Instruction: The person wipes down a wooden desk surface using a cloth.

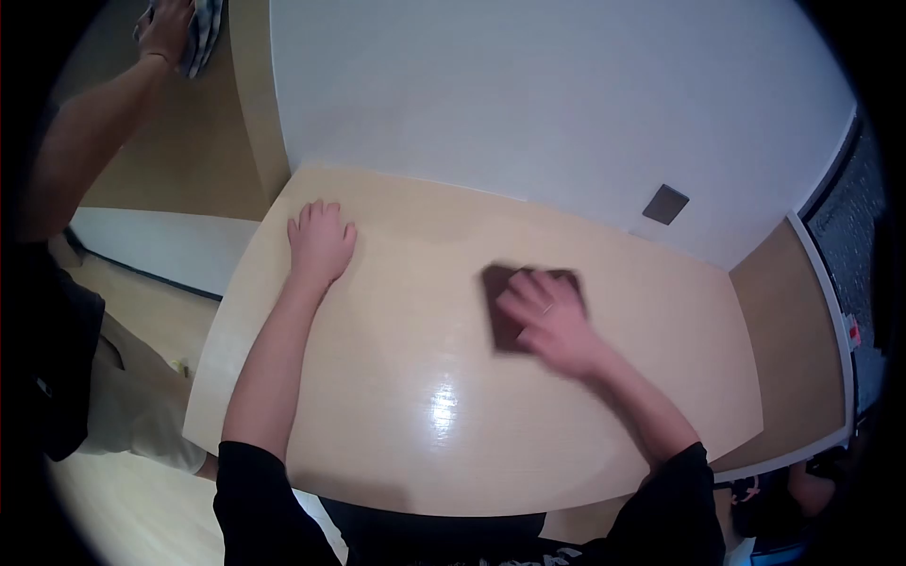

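Observation:
My right hand [552, 321] lies on a folded dark brown cloth [505, 325], pressing it against the light wood tabletop [406, 311]. Motion smears this hand and the cloth a little, and a ring shows on one finger. Farther left, my left hand [321, 236] rests palm down near the table's back left corner. Its fingers are spread and hold nothing.
A white wall [528, 94] with a dark square plate [666, 204] borders the table's far side. At right stands a wood side panel [797, 330]. On the left, another person's hand [165, 33] holds a checked cloth [201, 38] against a brown wooden surface [179, 141].

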A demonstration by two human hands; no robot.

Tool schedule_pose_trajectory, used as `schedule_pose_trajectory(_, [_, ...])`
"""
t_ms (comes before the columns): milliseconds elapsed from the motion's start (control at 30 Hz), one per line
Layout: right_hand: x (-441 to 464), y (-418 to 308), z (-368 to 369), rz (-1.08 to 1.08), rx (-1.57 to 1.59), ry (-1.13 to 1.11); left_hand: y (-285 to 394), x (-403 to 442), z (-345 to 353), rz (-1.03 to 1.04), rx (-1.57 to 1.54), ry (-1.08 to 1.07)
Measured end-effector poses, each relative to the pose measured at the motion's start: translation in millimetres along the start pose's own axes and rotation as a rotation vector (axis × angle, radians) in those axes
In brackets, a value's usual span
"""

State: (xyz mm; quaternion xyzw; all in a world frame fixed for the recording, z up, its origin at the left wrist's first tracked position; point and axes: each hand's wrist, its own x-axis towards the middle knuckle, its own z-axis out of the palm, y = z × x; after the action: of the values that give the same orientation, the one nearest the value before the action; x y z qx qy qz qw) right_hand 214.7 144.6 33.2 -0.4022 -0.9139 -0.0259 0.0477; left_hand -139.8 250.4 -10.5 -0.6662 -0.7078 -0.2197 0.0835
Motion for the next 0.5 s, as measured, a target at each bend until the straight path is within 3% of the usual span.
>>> schedule_pose_trajectory(67, [-2.0,-51.1,3.5,-0.308,0.037,-0.018,-2.2,-0.6,1.6,-0.006,0.002,0.007])
schedule_pose_trajectory(167, [-18.0,-103.7,-2.3,-0.581,0.251,-0.152,-6.6,-2.3,8.3,0.037,0.002,0.067])
schedule_pose_trajectory(500, [41.2,-110.0,23.9,-0.628,0.288,-0.053,-7.0,-5.4,7.5,0.014,-0.017,0.061])
